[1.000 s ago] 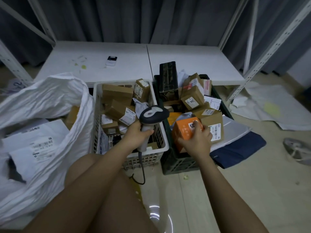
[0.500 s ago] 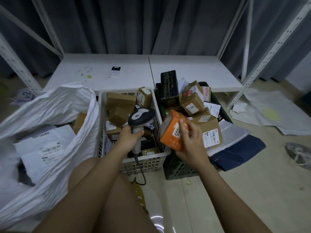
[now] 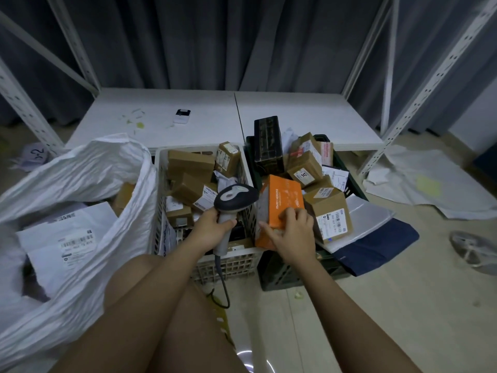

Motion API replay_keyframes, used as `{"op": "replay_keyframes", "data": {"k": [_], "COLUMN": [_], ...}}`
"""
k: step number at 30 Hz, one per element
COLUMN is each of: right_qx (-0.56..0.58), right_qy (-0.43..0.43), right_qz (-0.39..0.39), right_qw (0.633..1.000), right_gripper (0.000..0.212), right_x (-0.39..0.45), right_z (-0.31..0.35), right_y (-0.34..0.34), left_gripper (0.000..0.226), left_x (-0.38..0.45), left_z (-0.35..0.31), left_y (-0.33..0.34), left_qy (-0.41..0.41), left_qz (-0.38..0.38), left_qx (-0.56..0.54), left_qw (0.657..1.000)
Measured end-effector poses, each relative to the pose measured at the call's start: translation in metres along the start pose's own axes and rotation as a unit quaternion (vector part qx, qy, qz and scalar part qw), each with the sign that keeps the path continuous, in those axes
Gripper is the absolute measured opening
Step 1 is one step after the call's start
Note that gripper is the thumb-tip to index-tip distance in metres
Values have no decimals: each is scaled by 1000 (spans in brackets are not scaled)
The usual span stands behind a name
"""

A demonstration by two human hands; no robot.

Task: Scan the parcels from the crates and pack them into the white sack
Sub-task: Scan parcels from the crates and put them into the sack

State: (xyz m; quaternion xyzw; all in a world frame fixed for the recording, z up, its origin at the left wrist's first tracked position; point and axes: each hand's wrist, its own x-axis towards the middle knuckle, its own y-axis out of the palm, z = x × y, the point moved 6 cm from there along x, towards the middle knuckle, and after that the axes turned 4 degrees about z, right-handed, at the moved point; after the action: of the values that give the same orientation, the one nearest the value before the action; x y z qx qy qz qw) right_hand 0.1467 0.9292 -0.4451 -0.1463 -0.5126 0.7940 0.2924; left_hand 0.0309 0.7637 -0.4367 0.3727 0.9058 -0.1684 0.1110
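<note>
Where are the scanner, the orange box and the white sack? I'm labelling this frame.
scanner (image 3: 234,195): head view, on its dark head.
orange box (image 3: 284,200): head view, on its printed orange face.
white sack (image 3: 88,168): head view, on its crumpled upper rim.

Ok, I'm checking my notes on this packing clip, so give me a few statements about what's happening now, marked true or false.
1. The left hand holds the scanner by its handle. True.
2. The right hand holds a black box. False: its grip is on the orange box.
3. The white sack lies left of the white crate. True.
4. The orange box lies inside the sack. False: it is held up by the crates.
5. The dark crate holds nothing. False: it holds cardboard parcels.
</note>
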Motion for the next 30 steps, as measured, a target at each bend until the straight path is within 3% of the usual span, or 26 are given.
{"op": "replay_keyframes", "data": {"k": [3, 7, 11, 13, 21, 24, 30], "right_qx": [58, 114, 132, 125, 61, 76, 139], "right_qy": [78, 142, 168, 172, 215, 212, 208], "right_qz": [-28, 84, 187, 195, 166, 198, 187], "right_qw": [995, 980, 959, 957, 960, 954, 950], "right_gripper": [60, 87, 59, 58, 96, 88, 75], "right_x": [7, 18, 41, 57, 95, 106, 122], "right_z": [-7, -20, -25, -20, -11, -16, -17], "right_y": [0, 8, 8, 7, 7, 10, 15], "left_gripper": [29, 26, 25, 30, 25, 25, 25], "left_x": [0, 0, 2, 3, 8, 11, 14], "left_z": [-1, 1, 3, 1, 3, 5, 11], "left_y": [-3, -5, -4, -3, -5, -8, -14], "left_qy": [3, -1, -4, -4, -8, -10, -22], "left_qz": [-3, -7, -11, -13, -33, -37, -55], "left_qx": [-13, -16, -9, -11, -58, -75, -103], "left_qw": [1000, 1000, 1000, 1000, 998, 996, 993]}}
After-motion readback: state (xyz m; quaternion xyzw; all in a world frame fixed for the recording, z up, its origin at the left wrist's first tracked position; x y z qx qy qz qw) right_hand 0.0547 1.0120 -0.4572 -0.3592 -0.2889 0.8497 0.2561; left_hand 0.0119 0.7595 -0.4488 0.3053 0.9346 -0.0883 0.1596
